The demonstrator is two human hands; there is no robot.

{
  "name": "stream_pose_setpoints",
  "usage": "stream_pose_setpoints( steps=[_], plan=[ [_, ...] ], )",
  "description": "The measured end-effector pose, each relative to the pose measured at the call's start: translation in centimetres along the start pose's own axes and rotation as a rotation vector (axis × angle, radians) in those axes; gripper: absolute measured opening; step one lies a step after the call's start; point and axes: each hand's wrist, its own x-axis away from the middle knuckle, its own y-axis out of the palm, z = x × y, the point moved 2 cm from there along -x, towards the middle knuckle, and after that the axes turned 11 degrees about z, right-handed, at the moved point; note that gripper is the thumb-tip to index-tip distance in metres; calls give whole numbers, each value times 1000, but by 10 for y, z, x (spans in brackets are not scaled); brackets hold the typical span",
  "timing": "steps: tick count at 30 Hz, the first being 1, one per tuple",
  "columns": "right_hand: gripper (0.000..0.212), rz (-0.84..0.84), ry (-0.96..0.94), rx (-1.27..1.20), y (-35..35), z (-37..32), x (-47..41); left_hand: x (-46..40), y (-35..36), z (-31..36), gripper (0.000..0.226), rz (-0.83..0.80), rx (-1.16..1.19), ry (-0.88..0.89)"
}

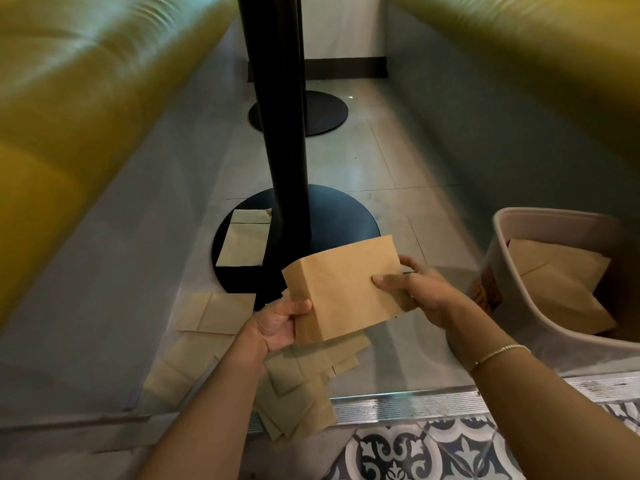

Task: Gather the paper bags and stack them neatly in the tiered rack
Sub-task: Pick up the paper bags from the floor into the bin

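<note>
I hold a flat brown paper bag (346, 289) above the floor with both hands. My left hand (277, 323) pinches its lower left corner, thumb on top. Along the bag's right edge my right hand (415, 289) grips it, thumb across the front. Below my hands several loose paper bags (301, 386) lie scattered on the floor, and one more (214, 311) lies to their left. Another paper bag (242, 244) rests on the black round table base. A grey bin (512, 271) at the right holds more paper bags (561, 285).
A black table pole (287, 133) rises from a round base (346, 216) just beyond my hands; a second base (322, 112) stands farther back. Yellow-green bench seats (69, 98) flank both sides. A metal floor strip (398, 407) separates patterned tiles (433, 452) from the grey floor.
</note>
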Motion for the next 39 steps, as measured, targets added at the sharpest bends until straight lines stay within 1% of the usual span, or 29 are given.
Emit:
stream_pose_setpoints(
  steps=[2,3,4,5,6,7,8,9,10,13,14,15,17,18,20,21,22,25,27,28,30,31,34,36,38,39],
  plan=[
    [50,-41,-9,-47,3,0,0,-2,-3,4,87,2,-8,8],
    [41,-26,-26,-55,4,-1,-1,-5,-6,5,90,23,-26,9],
    [33,27,-53,-41,3,-4,0,-9,-7,5,87,65,-74,6],
    [26,115,-95,13,2,-7,0,-15,-12,3,79,148,-169,15],
    [21,213,-148,96,0,-12,1,-22,-17,-1,68,282,-334,17],
    [20,296,-203,185,-2,-17,3,-29,-27,-7,63,455,-566,36],
    [24,360,-252,264,-3,-21,6,-34,-37,-13,64,629,-814,68],
    [29,410,-290,331,-4,-25,8,-37,-46,-20,72,730,-1031,92],
    [32,449,-325,386,-5,-26,11,-38,-50,-27,80,746,-1222,101],
    [35,529,-410,478,-13,-32,20,-35,-56,-52,90,648,-1701,92],
    [36,545,-433,481,-16,-35,23,-33,-57,-57,93,656,-1787,94],
    [36,554,-453,470,-19,-39,25,-32,-60,-59,95,688,-1824,87],
    [34,582,-497,438,-30,-50,31,-35,-61,-60,94,723,-1836,95],
    [33,602,-523,424,-36,-58,36,-35,-60,-59,88,725,-1835,108],
    [29,659,-566,389,-52,-76,49,-36,-55,-55,66,737,-1836,169],
    [28,690,-581,370,-62,-86,57,-36,-51,-52,57,737,-1808,195],
    [26,727,-595,354,-74,-96,67,-36,-46,-48,52,723,-1733,197],
    [27,876,-638,352,-117,-122,101,-37,-11,-18,48,672,-1252,233],
    [32,956,-630,411,-147,-131,124,-34,25,11,41,645,-952,329],
    [35,985,-607,446,-161,-133,135,-32,45,25,39,623,-831,376],
    [38,1023,-544,497,-186,-132,151,-25,88,47,43,572,-666,471],
    [37,1036,-500,501,-197,-129,155,-23,110,56,41,534,-595,523],
    [34,1042,-333,558,-215,-113,153,-18,171,71,30,408,-501,646],
    [33,966,-264,641,-216,-97,144,-12,210,74,31,304,-476,695],
    [39,895,-282,635,-211,-85,136,-9,242,71,32,216,-507,715],
    [49,873,-332,588,-208,-82,133,-7,255,68,33,173,-544,720]
  ],
)
